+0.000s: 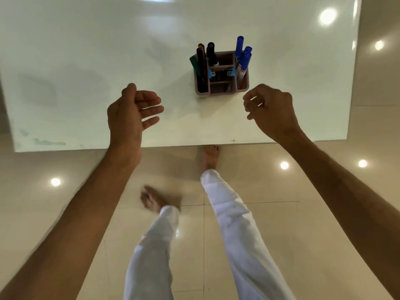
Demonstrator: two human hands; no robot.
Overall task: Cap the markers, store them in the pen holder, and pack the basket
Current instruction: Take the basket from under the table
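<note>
3 blue-capped markers in pen holder (rt side), left hand, right hand, both grips loose, empty

A glossy white desk filled the upper part of the view, its near edge running above a tiled floor. One thing stood on it, right of centre and near that edge: a brown compartmented pen holder with capped markers upright in its side compartments

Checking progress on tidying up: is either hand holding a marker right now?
No. The left hand and right hand hang empty above the table; the markers stand in the pen holder.
</note>
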